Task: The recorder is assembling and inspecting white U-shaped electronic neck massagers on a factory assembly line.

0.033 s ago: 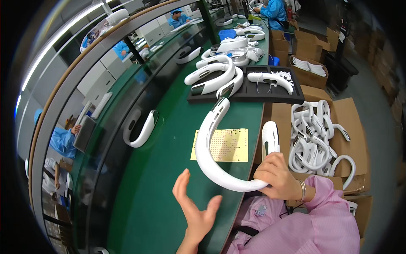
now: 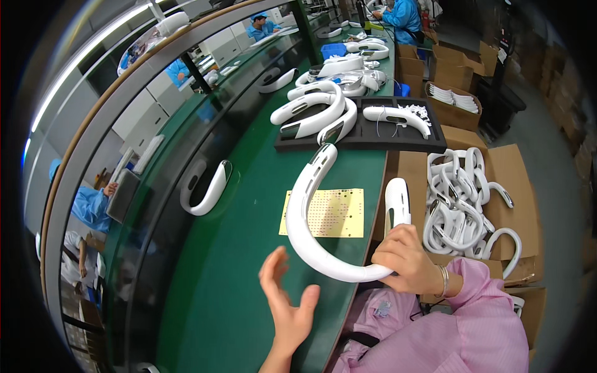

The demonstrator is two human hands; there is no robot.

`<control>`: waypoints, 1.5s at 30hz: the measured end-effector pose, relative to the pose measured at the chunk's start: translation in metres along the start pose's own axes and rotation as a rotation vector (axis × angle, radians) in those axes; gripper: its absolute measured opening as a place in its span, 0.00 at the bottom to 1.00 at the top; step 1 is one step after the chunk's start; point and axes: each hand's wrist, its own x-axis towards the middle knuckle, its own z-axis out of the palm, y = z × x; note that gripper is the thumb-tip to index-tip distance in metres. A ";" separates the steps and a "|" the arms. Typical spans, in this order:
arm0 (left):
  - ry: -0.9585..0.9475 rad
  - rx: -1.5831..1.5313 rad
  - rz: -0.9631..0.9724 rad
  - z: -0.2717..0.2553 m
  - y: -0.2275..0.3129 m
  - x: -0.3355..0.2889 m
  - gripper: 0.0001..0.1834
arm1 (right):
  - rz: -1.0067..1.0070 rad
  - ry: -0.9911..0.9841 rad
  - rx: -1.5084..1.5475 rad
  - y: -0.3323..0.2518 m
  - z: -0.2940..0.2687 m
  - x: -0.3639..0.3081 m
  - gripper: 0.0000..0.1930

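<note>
At the far left, we see a co-worker in blue point(image 2: 92, 208) beyond the curved grey rail point(image 2: 93, 121), and below that a person in white point(image 2: 73, 252). Toward us from the rail runs the green table point(image 2: 230, 286), with a white curved device point(image 2: 214, 194) lying alone near its far side.

Further right, our left hand point(image 2: 289, 304) is free of any load above the table, its fingers loosely bent and its thumb held well away from them. It is near the large white U-shaped band point(image 2: 300, 224) but apart from it. This band spreads across the middle of our view, with its opening facing away from us; its slotted left arm passes in front of the yellow sheet point(image 2: 342, 214) and hides part of it. The tip of that arm overlaps the devices at the black tray point(image 2: 398, 145) in our view, and we cannot tell whether they touch. More white curved devices point(image 2: 320, 115) lie at the tray's left part, and a single curved white piece point(image 2: 398, 115) lies at its right.

Our right hand point(image 2: 407, 261) grasps the band at its lower right bend, fingers wrapped over it, below the shorter-looking upright arm. We wear bangles point(image 2: 443, 280) and a pink sleeve point(image 2: 485, 304) on this side. Rightmost stands an open cardboard box point(image 2: 513, 180) heaped with white curved devices.
</note>
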 end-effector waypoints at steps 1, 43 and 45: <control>-0.052 -0.200 -0.167 0.002 0.002 -0.002 0.33 | -0.009 -0.016 -0.013 -0.001 0.001 -0.001 0.15; 0.072 -0.866 -0.629 -0.041 0.015 0.017 0.36 | -0.240 0.187 0.227 0.051 0.032 0.014 0.29; -0.232 -0.406 -0.350 -0.061 0.000 0.018 0.35 | 0.067 0.215 0.480 0.040 0.027 0.017 0.28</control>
